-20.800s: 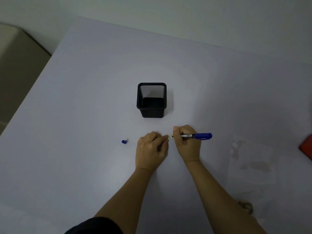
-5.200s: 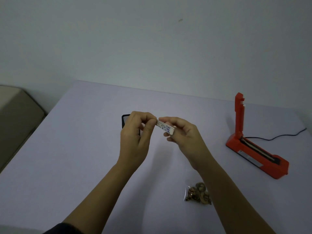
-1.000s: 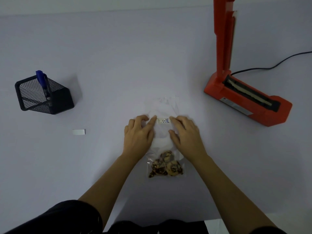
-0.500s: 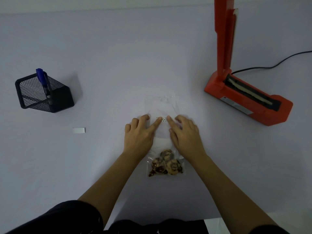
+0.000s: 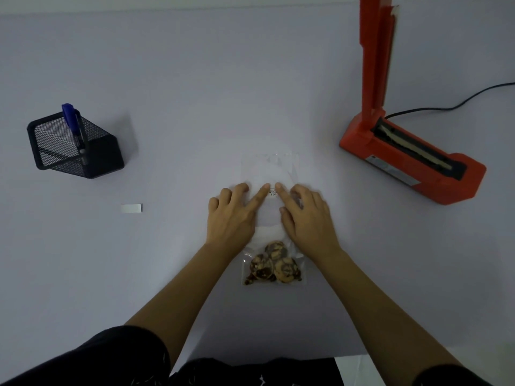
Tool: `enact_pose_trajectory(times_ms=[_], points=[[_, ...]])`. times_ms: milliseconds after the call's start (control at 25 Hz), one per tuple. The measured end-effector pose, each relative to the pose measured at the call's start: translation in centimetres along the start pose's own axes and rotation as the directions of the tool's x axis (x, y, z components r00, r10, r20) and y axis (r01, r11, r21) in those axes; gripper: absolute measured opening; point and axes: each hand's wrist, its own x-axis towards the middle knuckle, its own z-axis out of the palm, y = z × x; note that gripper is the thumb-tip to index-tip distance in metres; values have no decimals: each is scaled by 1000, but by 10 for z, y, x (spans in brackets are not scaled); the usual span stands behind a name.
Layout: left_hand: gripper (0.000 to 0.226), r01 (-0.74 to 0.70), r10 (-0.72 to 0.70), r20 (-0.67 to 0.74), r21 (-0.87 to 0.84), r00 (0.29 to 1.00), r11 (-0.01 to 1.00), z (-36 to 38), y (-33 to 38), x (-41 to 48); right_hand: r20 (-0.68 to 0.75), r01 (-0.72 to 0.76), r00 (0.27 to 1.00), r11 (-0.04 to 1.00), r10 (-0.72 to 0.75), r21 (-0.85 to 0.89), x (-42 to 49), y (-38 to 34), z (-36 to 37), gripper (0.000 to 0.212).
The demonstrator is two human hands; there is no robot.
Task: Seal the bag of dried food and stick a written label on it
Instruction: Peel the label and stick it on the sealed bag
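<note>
A clear plastic bag (image 5: pixel 269 169) lies flat on the table in front of me, with brown dried food pieces (image 5: pixel 271 266) gathered at its near end. A small white written label (image 5: pixel 272 193) sits on the bag's middle. My left hand (image 5: pixel 232 215) and my right hand (image 5: pixel 305 215) lie palm down on the bag, fingers spread. The two index fingertips press on the label from either side and nearly meet, hiding most of it.
An orange heat sealer (image 5: pixel 409 160) stands at the right with its arm raised and a black cord (image 5: pixel 451 105) behind it. A black mesh pen holder (image 5: pixel 75 147) with a blue marker (image 5: pixel 73 122) sits at the left. A white paper strip (image 5: pixel 131 208) lies nearby.
My two index fingers have slid inward along the label, from its ends toward its middle. The bag has not moved.
</note>
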Motion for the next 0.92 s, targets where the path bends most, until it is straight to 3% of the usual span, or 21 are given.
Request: enact_pose_trajectory(times_ms=[80,160,200,280,360,440,520,600,720,920], points=[[47,25,-25,10,-50,1000,998,0,0,5,23,-15,1000,1000,15,4,5,0,-1,46],[47,105,-96,52,-217,994,970,-4,2,11,41,-49,998,993,45,109,9,0,-6,53],[48,191,-167,97,-365,981,911,-8,2,15,52,-89,995,972,80,217,11,0,-10,55],[47,417,-365,219,-629,905,656,-20,-1,17,32,-186,981,890,190,416,5,0,-22,54],[43,582,-532,312,-662,787,472,-34,-4,9,30,-316,936,799,351,512,-14,-4,-33,55],[44,680,-535,431,-558,727,475,-44,1,-3,189,-511,852,699,488,500,-37,-14,-41,68],[49,687,-461,509,-548,726,477,-47,11,-14,351,-630,777,631,523,453,-54,-31,-43,84],[48,712,-461,547,-598,698,368,-47,12,-13,404,-639,769,602,495,479,-58,-48,-41,89],[39,716,-481,556,-649,677,258,-53,0,-3,394,-638,770,582,502,505,-43,-64,-37,90],[35,624,-525,427,-729,736,281,-68,-48,45,283,-540,839,640,465,547,30,-82,-44,92]])
